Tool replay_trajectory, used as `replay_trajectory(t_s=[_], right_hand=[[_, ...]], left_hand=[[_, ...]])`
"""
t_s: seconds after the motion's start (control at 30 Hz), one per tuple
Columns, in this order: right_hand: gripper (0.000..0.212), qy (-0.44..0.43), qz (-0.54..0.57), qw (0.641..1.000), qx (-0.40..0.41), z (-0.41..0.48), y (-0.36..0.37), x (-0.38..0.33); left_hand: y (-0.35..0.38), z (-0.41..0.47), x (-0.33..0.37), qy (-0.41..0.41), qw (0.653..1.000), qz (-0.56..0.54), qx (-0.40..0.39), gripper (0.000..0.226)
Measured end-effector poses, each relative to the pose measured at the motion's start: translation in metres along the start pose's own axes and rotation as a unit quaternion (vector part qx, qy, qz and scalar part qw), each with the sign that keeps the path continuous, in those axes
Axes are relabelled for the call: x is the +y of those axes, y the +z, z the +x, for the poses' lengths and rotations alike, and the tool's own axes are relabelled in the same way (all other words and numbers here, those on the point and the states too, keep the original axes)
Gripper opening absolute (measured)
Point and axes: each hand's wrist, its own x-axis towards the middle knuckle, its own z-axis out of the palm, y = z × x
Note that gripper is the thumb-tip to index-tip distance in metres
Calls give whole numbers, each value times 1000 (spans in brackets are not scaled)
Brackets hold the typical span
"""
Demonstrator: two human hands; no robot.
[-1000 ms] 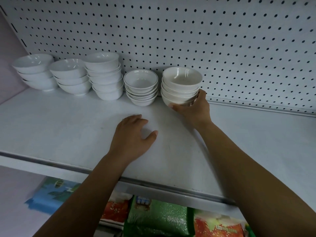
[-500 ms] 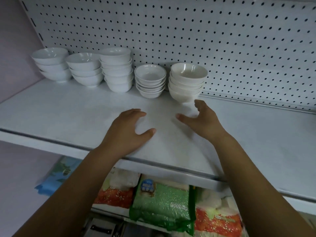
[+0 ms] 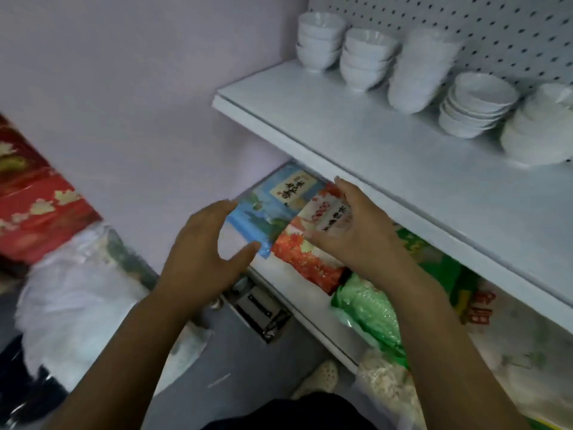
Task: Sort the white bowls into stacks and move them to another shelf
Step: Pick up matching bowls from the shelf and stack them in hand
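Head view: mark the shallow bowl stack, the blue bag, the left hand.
shallow bowl stack (image 3: 474,116), head view, rims at mid-stack
blue bag (image 3: 263,218), head view, printed front
left hand (image 3: 203,257), head view, back of hand

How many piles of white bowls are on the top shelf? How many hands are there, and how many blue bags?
Piles of white bowls: 5
Hands: 2, the left hand and the right hand
Blue bags: 1
Total: 8

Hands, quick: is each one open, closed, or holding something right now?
Left hand: open, holding nothing.
Right hand: open, over the red packet, no grip on it.
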Motion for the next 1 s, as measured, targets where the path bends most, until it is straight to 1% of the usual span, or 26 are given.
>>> replay_trajectory(t_s=[0.07, 0.2, 0.33, 0.43, 0.6, 0.8, 0.87, 0.93, 1.0], right_hand=[[90, -30, -9, 998, -48, -6, 41, -23], [93, -100, -17, 983, -152, -19, 124, -76], [95, -164, -31, 956, -240, -36, 194, -129], [89, -225, -41, 925, -304, -49, 234, -164], [100, -302, -68, 867, -390, -63, 294, -216], [97, -376, -70, 794, -472, -68, 362, -279], [97, -399, -74, 762, -505, -70, 385, -303], [97, -427, -75, 738, -517, -70, 401, -320], [97, -450, -81, 703, -544, -72, 422, -340]], left_hand=[[-27, -36, -30, -59, 998, 17, 10, 77], [-80, -113, -79, -161, 984, 41, 58, 77], [-122, -184, -116, -262, 957, 51, 111, 76], [-146, -230, -132, -319, 934, 54, 151, 74], [-167, -289, -143, -419, 875, 75, 231, 74], [-191, -333, -158, -512, 807, 66, 287, 74], [-201, -341, -164, -540, 776, 72, 318, 74], [-208, -343, -168, -562, 754, 78, 332, 74], [-215, -348, -174, -592, 718, 75, 359, 74]])
